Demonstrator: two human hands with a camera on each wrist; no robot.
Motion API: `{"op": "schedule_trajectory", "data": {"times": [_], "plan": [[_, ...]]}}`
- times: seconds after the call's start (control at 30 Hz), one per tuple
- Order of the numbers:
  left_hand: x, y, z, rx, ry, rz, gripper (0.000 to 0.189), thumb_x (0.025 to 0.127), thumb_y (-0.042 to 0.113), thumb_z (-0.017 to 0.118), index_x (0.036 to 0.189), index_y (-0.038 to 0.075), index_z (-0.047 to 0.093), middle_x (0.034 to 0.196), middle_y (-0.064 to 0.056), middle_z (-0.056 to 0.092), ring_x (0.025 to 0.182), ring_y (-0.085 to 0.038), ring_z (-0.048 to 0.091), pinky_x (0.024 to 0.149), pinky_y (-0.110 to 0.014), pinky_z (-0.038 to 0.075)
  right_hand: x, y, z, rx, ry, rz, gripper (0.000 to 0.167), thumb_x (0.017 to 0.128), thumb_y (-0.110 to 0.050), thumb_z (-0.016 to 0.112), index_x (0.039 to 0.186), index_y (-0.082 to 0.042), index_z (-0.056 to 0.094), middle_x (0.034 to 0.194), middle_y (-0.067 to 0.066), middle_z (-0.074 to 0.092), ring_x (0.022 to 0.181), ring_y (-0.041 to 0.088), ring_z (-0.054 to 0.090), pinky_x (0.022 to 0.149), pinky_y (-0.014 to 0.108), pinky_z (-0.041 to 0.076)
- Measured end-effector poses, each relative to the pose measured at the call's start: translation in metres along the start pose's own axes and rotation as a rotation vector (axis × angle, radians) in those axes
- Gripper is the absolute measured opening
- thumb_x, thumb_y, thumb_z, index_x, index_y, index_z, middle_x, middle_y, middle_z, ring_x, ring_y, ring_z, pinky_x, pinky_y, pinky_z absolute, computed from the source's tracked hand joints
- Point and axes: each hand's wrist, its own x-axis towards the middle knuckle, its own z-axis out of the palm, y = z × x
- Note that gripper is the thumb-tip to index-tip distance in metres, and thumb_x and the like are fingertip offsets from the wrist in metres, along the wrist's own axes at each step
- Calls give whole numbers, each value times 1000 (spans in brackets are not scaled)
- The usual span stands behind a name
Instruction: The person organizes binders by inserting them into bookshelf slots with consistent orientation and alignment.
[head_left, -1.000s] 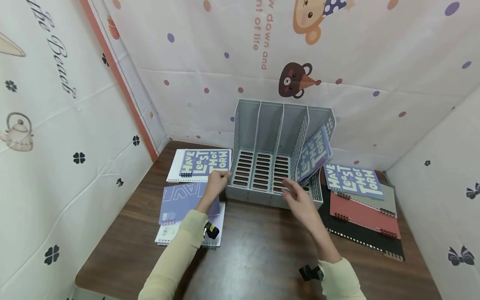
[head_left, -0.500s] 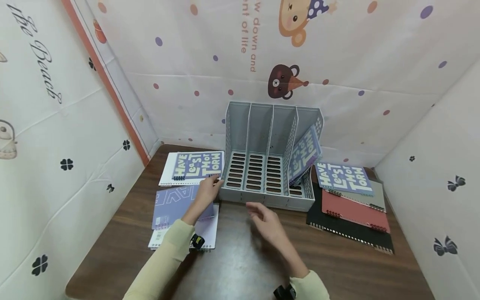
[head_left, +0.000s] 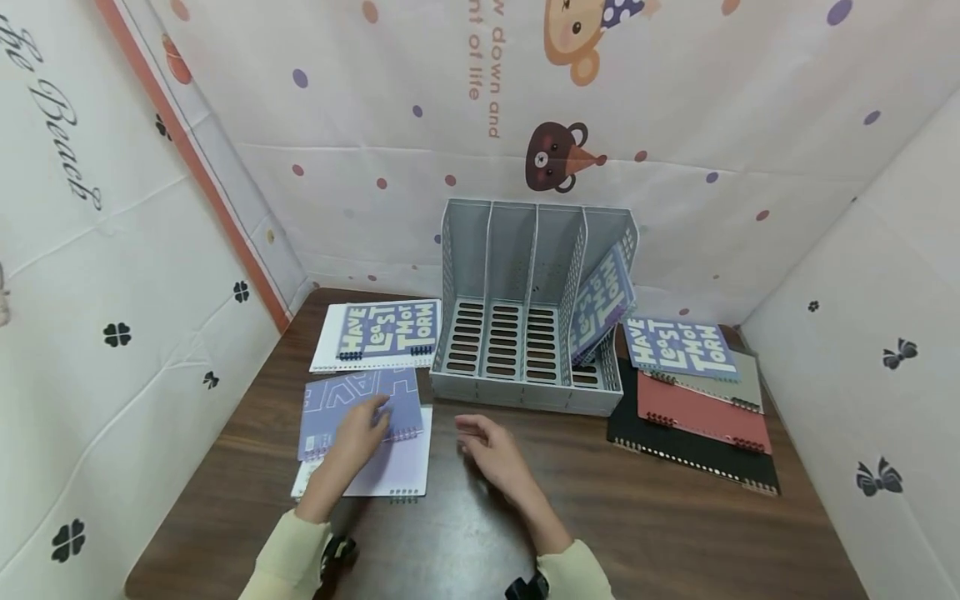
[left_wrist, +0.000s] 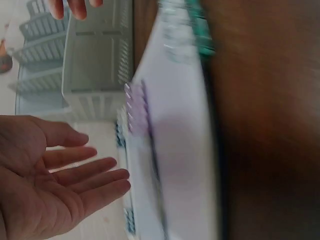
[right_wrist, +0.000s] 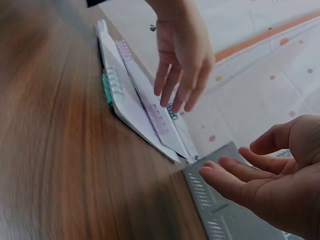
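Note:
Above the purple spiral notebook (head_left: 322,417) hovers my left hand (head_left: 360,435), its fingers loosely bent with nothing in them; the left wrist view shows a gap between the fingertips and the covers. Under that notebook lies a white spiral notebook (head_left: 397,471). My right hand (head_left: 491,450) is over the table just right of this stack, fingers relaxed, holding nothing. Behind both hands stands a grey file organizer (head_left: 525,395) with upright dividers. A blue lettered notebook (head_left: 602,304) leans in its rightmost compartment; what sits behind it is mostly hidden.
Behind the left stack, another blue lettered notebook (head_left: 390,327) lies on a white one (head_left: 324,350). Right of the organizer, a lettered notebook (head_left: 681,348), a grey one (head_left: 750,379), a red one (head_left: 701,412) and a black one (head_left: 690,454) overlap. Printed cloth walls enclose the table.
My left hand has left the organizer's front left corner and come back over the purple notebook. My right hand has moved left from the organizer's right side to beside the left stack.

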Motion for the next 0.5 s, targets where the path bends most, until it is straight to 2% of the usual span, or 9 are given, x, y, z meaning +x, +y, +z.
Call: {"op": "schedule_trajectory", "data": {"times": [0.07, 0.2, 0.33, 0.5], "plan": [[-12, -11, -5, 32, 4, 7, 40, 94, 2, 62, 131, -12, 58, 133, -32, 59, 125, -48, 56, 104, -58, 44, 5, -1, 7, 53, -7, 29, 34, 99, 2, 53, 132, 10, 58, 133, 32, 60, 119, 45, 62, 96, 41, 54], [-28, -29, -14, 83, 40, 60, 43, 89, -4, 65, 130, -13, 58, 133, -34, 58, 126, -51, 53, 106, -59, 41, 16, -2, 20, 153, -5, 89, 37, 99, 4, 51, 134, 13, 55, 134, 32, 58, 120, 45, 61, 98, 45, 53], [-36, -43, -20, 139, 52, 79, 46, 86, -7, 66, 130, -14, 58, 134, -36, 54, 126, -54, 51, 105, -61, 41, 23, -2, 28, 207, 9, 141, 37, 99, 5, 48, 135, 14, 54, 133, 33, 59, 117, 45, 62, 96, 45, 54], [-41, -56, -23, 221, 6, 50, 47, 89, 0, 69, 132, -14, 56, 141, -39, 45, 134, -60, 38, 108, -66, 34, 30, 2, 40, 237, -15, 203, 36, 104, -3, 49, 134, 17, 52, 131, 33, 60, 113, 43, 65, 92, 45, 56]]}}
